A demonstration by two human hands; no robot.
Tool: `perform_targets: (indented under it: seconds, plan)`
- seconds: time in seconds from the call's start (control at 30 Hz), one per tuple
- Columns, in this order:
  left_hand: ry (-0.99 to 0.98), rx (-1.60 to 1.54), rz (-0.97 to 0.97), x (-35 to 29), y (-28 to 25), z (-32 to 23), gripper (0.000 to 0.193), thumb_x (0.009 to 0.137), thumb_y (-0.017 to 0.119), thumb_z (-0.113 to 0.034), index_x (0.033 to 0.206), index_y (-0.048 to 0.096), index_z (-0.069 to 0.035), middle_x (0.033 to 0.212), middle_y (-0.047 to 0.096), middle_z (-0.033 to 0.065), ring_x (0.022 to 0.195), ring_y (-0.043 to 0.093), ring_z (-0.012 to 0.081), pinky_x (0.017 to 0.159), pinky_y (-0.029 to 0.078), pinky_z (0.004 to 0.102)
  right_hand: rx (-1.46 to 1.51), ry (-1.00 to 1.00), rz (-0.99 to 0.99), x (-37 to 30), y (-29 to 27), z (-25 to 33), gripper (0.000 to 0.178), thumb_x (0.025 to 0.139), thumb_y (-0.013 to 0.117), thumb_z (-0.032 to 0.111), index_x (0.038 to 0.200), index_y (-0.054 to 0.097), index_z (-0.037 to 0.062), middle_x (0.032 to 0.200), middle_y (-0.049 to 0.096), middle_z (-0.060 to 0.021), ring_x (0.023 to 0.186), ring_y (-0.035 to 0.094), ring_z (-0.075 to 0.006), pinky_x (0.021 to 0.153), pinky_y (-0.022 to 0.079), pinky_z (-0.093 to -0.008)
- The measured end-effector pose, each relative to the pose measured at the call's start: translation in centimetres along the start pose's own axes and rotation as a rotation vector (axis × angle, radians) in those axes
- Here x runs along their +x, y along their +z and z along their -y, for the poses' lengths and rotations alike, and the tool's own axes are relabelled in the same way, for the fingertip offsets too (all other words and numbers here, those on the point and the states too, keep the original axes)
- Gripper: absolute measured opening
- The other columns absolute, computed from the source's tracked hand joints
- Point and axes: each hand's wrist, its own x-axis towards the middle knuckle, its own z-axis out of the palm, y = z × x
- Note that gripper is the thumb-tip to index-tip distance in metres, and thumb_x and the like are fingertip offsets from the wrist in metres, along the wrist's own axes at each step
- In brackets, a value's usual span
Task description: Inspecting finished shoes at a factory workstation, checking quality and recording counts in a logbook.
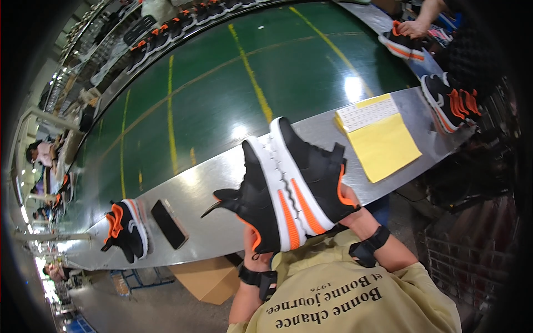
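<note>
Two black sneakers with white soles and orange trim are held up in front of me, sole against sole, toes pointing away over the metal ledge. My left hand (252, 241) grips the left sneaker (258, 205) at its heel end. The heel end of the right sneaker (311, 166) is gripped by my right hand (348, 202). Most of my fingers are hidden by the shoes. A black strap with a small dark device is around each of my wrists.
The metal ledge (205, 222) borders a green belt (205, 100) with yellow lines. On the ledge lie a phone (170, 224), yellow sheets with a label sheet (383, 144), a sneaker (129, 230) left and a pair (452, 104) right. Another person's hand (412, 29) holds a sneaker (401, 44).
</note>
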Motion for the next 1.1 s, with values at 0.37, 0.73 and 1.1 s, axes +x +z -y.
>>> perform_targets:
  seconds: [0.37,0.73,1.1]
  plan:
    - [0.043,0.257,-0.040,0.4,0.1,-0.5,0.054,0.093,0.038,-0.041,0.136,0.039,-0.007,0.136,0.045,0.0102,0.125,0.044,0.0284,0.107,0.033,0.0441,0.059,0.080,-0.011,-0.2,1.7,1.0,0.031,0.089,0.047,0.014,0.117,0.051,0.0012,0.108,0.061,-0.0086,0.094,0.060,-0.0129,0.086,0.048,-0.0259]
    - [0.012,0.143,-0.249,1.5,-3.4,-0.7,0.072,0.082,0.044,-0.037,0.141,0.025,0.001,0.141,0.035,0.0173,0.124,0.041,0.0327,0.105,0.032,0.0502,-0.772,-0.241,-0.304,1.9,3.6,3.5,0.037,0.084,0.060,0.002,0.120,0.053,-0.0019,0.103,0.062,-0.0062,0.091,0.059,-0.0102,0.081,0.047,-0.0228]
    - [0.022,0.098,-0.255,-0.8,2.9,-2.2,0.033,0.085,0.040,-0.008,0.113,0.054,0.002,0.114,0.060,0.0143,0.102,0.061,0.0242,0.093,0.048,0.0349,-1.524,-0.666,0.130,-0.8,13.8,3.7,0.029,0.071,0.076,0.018,0.096,0.066,0.0071,0.072,0.061,-0.0046,0.055,0.059,-0.0154,0.050,0.045,-0.0255]
